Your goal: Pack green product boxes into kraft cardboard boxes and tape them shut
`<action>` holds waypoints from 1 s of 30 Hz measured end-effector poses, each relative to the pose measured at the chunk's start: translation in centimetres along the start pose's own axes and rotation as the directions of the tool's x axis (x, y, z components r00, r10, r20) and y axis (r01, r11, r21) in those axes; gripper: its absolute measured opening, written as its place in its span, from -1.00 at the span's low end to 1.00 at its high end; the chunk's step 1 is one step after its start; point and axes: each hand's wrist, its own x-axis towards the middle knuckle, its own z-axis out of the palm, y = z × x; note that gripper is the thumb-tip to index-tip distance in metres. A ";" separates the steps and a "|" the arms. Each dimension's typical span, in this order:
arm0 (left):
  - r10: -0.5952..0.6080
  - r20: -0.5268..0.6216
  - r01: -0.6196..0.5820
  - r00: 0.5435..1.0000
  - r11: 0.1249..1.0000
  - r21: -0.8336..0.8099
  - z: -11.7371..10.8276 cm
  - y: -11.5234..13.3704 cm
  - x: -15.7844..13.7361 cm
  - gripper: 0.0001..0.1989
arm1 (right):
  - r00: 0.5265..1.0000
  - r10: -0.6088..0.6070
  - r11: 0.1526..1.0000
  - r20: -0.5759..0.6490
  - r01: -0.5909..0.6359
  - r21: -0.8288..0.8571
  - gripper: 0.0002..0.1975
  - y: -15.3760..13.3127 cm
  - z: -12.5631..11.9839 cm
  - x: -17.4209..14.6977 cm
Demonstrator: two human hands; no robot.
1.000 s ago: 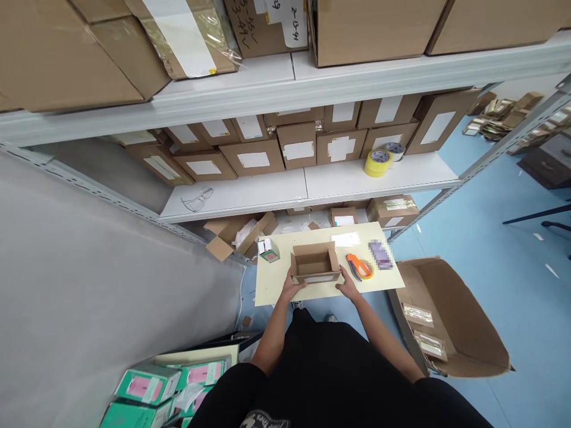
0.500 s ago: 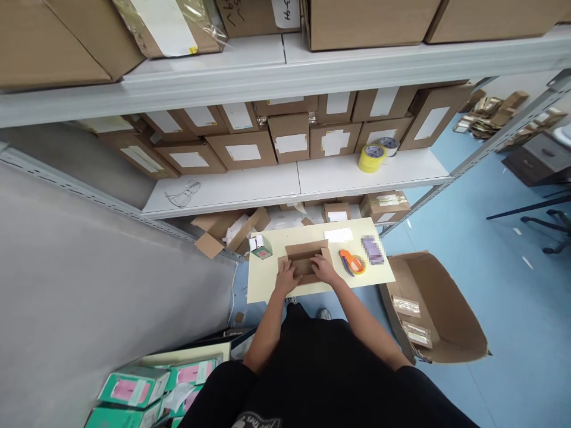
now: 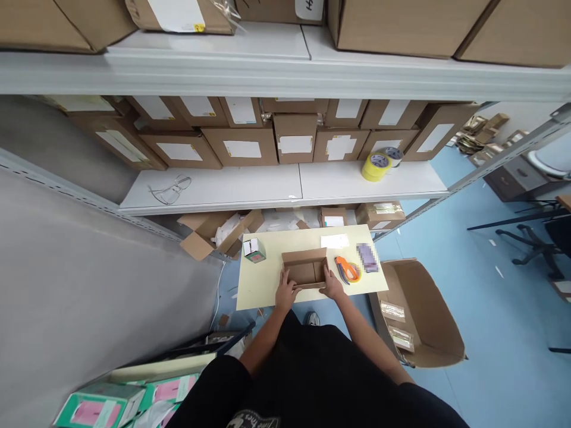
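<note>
An open cardboard box (image 3: 305,257) stands with its walls upright on the cream tabletop (image 3: 267,288) in front of me. Its inside looks bare. My left hand (image 3: 286,291) grips the front left corner, fingers over the wall. At the right end, my right hand (image 3: 331,285) holds the side wall with the thumb inside. Just right of the box lies an orange tape dispenser (image 3: 346,268) with a yellow roll. A small green-and-white carton (image 3: 254,250) stands to the left. Behind the dispenser are a white paper slip (image 3: 334,241) and a blurred purple item (image 3: 367,257).
Shelves of labelled cardboard boxes (image 3: 243,145) rise ahead, with yellow tape rolls (image 3: 375,167) and glasses (image 3: 172,191) on the middle shelf (image 3: 250,185). A large open carton (image 3: 439,321) sits on the floor at right. Green boxes (image 3: 96,407) are stacked at lower left.
My hands have moved from inside the box, where they pressed toward its bottom, to its outer ends. The box walls now stand more upright. The whole view has shifted slightly.
</note>
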 end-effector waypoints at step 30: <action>-0.240 -0.029 0.240 0.970 0.971 -0.003 3.0 2.9 -8.7 -0.76 | 0.886 -0.455 0.890 -0.086 0.450 -0.071 -0.13 -3.8 -1.3 1.1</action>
